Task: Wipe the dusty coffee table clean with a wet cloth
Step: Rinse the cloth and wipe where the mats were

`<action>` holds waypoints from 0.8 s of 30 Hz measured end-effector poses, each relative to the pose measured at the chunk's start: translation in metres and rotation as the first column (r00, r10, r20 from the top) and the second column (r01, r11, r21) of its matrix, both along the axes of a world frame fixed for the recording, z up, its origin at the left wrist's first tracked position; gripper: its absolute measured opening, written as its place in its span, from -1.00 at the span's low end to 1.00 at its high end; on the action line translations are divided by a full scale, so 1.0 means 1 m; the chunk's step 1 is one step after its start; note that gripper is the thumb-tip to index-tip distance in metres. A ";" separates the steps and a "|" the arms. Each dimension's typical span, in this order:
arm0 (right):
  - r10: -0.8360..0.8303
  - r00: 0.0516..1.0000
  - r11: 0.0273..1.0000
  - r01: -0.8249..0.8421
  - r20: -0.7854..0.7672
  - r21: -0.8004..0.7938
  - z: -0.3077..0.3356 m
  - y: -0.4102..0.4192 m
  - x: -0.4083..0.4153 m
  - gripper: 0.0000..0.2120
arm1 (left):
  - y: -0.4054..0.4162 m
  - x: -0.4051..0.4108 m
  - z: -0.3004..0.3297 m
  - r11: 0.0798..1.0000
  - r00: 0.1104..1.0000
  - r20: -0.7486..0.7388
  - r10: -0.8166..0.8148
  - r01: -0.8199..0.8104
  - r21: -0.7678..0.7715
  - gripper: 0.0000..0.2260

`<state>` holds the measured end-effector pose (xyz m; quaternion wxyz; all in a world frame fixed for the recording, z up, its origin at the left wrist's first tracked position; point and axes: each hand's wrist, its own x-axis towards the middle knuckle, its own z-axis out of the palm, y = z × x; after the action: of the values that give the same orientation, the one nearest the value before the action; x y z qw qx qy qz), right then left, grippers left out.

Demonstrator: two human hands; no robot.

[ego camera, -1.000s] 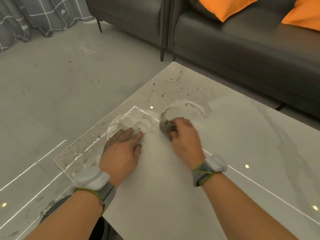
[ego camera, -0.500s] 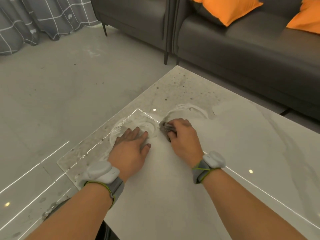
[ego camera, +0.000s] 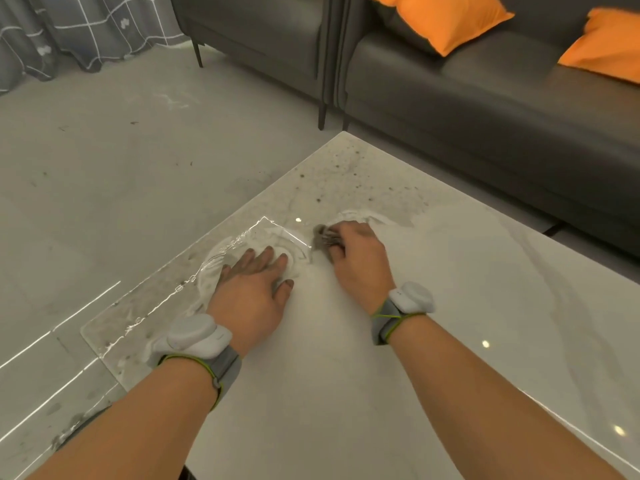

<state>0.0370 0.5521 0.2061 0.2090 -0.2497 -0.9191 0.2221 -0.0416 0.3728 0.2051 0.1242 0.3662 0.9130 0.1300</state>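
cloth (ego camera: 325, 240): wadded, gray, on the surface (ego camera: 467, 306) at wet/dusty border
right hand (ego camera: 356, 258): fingers curled round cloth
left hand (ego camera: 254, 289): flat, fingers spread, pressing down
change: cloth barely shifted since a second ago
meaning: far corner dust (ego camera: 346, 178) unwiped

Pale marble coffee table (ego camera: 433, 341), dusty far corner, wet smears, crumpled grey cloth (ego camera: 323, 239) on it.
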 end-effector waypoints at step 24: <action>-0.417 0.895 0.906 0.394 -0.161 -0.157 0.010 0.104 0.047 -0.81 | 0.018 -0.001 -0.004 1.000 0.999 -0.032 -0.007 0.007 -0.001 -0.49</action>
<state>0.0843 0.6562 0.2160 0.3225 -0.4254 -0.8074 0.2514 -0.0423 0.3907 0.2013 0.1101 0.3715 0.9136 0.1235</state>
